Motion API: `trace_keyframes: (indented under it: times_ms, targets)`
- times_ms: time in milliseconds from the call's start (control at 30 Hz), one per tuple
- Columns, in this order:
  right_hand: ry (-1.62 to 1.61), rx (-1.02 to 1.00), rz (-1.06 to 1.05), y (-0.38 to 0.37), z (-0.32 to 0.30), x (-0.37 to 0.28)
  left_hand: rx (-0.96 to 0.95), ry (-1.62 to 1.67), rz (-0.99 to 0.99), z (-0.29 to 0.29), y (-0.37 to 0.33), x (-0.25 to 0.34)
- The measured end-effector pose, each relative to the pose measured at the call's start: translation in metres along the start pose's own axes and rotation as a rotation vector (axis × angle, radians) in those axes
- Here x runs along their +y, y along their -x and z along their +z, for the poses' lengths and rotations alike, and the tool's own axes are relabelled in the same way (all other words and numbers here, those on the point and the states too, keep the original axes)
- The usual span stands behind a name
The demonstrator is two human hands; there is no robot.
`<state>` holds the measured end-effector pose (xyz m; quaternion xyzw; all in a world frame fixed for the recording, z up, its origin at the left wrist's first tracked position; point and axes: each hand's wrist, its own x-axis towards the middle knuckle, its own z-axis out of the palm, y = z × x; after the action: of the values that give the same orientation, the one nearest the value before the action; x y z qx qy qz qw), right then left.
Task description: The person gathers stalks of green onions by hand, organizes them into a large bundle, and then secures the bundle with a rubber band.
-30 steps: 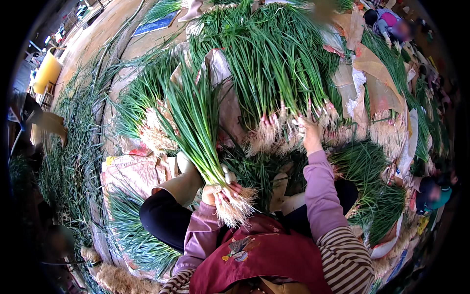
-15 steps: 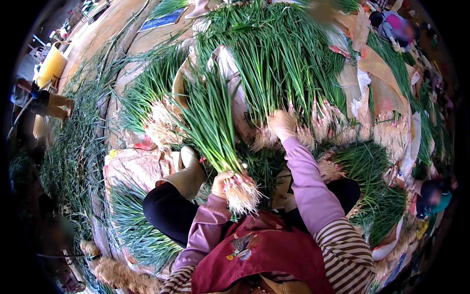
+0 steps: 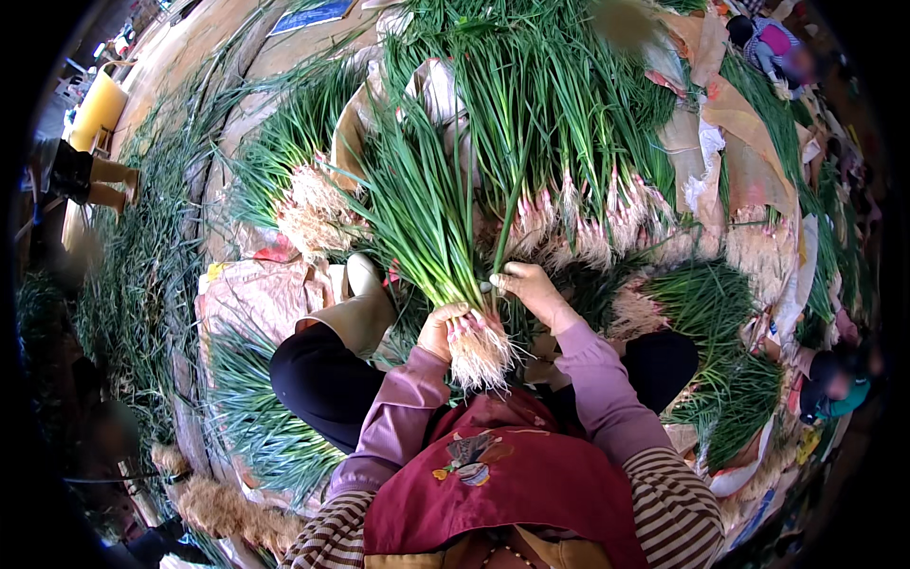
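A thick bunch of spring onions point(image 3: 428, 232) leans away from me, its white, stringy roots toward my apron. My left hand point(image 3: 438, 330) is closed round the pale lower stems, just above those roots. Close on the right, my right hand point(image 3: 533, 290) pinches a spring onion stalk point(image 3: 506, 232) near its lower end, beside the bunch. The lower tip of that stalk is hidden by my fingers. Beyond both hands lies a large heap of spring onions point(image 3: 555, 95), with its roots turned to me.
Smaller spring onion piles lie at left point(image 3: 275, 412), far left point(image 3: 318, 209) and right point(image 3: 716, 313). A folded pale sack point(image 3: 261, 313) is beside my boot point(image 3: 365, 308). Loose green leaves point(image 3: 142, 313) cover the left floor. Other people point(image 3: 839, 384) sit at the right; another stands far left.
My right hand has come back from the large heap to the bunch, bringing a stalk with it. My left hand and the bunch have shifted slightly away from me and to the right.
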<state>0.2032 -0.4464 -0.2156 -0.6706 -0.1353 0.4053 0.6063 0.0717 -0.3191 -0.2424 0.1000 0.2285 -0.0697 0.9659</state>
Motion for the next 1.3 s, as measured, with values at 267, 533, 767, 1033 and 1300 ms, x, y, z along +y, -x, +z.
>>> trace_keyframes:
  times_ms: [267,533,767,1033,1300]
  targets:
    - [-0.247,0.139,-0.101,0.002,0.039,0.021,-0.062,-0.070,0.041,-0.018,0.007,0.002]
    - [1.266,-0.158,0.077,-0.031,-0.015,-0.006,-0.364,0.049,0.293,0.013,0.018,0.002]
    - [1.645,0.341,-0.006,-0.098,-0.054,-0.028,-0.155,0.082,0.123,0.017,0.011,0.007]
    - [0.824,0.014,-0.393,0.020,-0.001,-0.022,-0.014,0.038,0.041,-0.003,0.004,0.002]
    - [-0.333,-0.158,0.080,-0.027,-0.011,0.006,0.071,-0.001,0.060,-0.002,0.001,0.002]
